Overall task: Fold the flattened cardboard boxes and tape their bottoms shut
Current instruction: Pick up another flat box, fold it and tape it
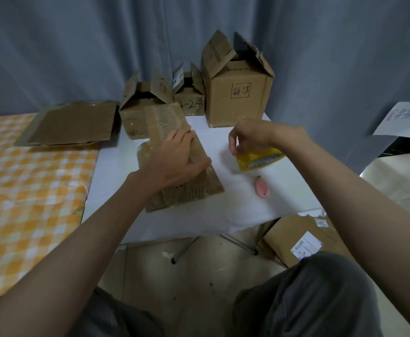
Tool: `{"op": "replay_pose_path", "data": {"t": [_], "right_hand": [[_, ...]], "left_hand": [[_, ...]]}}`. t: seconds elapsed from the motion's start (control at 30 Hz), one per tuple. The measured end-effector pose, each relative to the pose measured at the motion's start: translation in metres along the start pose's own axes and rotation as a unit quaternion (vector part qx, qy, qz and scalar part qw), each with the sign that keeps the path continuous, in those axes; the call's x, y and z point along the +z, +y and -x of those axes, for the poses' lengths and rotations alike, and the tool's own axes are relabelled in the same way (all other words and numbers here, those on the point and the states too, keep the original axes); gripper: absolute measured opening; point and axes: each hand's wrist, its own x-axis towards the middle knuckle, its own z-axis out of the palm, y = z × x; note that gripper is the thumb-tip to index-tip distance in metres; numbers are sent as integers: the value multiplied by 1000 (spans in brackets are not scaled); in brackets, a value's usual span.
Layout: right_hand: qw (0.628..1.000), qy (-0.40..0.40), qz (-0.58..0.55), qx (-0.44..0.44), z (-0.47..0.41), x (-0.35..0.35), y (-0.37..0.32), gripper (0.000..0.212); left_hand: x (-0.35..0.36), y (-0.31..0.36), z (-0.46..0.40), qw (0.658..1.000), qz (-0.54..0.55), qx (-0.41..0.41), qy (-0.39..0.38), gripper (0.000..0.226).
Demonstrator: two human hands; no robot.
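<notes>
The left hand [174, 161] lies on top of the small cardboard box [187, 181], with the fingers curled over its upper flaps and the thumb on the near side, so it presses the bottom flaps together. The right hand [250, 136] holds the roll of yellow tape [260, 158] just above the tabletop [223, 215], fingers bent around its top edge; it seems to look for the free end of the tape.

The box stands near the middle of the tabletop, a little toward the left edge. Probably the step in hand is to tape its bottom. To do it well, the left hand should keep the two flaps flat and meeting, without a gap, and the tape should start on the side wall, run over the seam, and finish on the opposite wall.

A pink cutter [262, 188] lies near the right front corner, close under the right hand, ready for cutting. Three folded boxes [235, 93] stand along the back edge, so there is not much room behind. The front part of the tabletop offers more room for turning the box. A flattened cardboard sheet [70, 122] rests on the checked cloth [29, 190] at the left, and another flat box [296, 237] lies on the floor at the right.
</notes>
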Motion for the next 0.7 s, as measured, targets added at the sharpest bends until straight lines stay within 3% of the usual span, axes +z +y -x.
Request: {"op": "replay_pose_path", "data": {"t": [0.23, 0.37, 0.47, 0.57, 0.7], "right_hand": [[975, 148, -165, -3, 21, 16, 14, 12], [931, 232, -281, 3, 49, 25, 9, 10], [901, 261, -345, 10, 68, 33, 3, 11], [887, 275, -369, 24, 82, 37, -5, 9], [876, 295, -381, 21, 93, 40, -14, 11]], "left_hand": [[-8, 25, -11, 997, -42, -57, -28, 89], [-11, 31, -17, 994, -80, -60, -52, 91], [-23, 23, -22, 999, 4, -50, 8, 66], [-36, 33, -20, 993, 80, 18, 80, 41], [-46, 63, -7, 975, 212, 64, -17, 22]]}}
